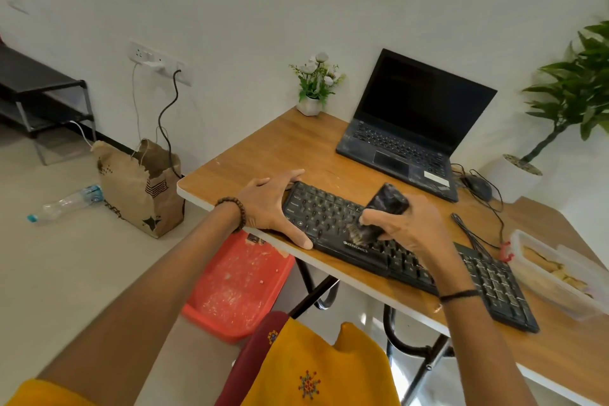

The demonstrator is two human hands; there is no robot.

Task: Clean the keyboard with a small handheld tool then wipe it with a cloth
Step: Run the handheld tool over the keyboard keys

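My left grip [273,208] spread flat on the left end of the keyboard [329,211], my right grip [408,227] clamped round a black brush [389,201], bristles on the keys

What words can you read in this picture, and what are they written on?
"ZEBRONICS": front edge of the black keyboard.
Key letters on the keyboard: too small to read.
White sticker on the laptop: blurred.
Paper bag print: no readable words.
Bottle label: blurred.
Brush in the right hand: no text seen.
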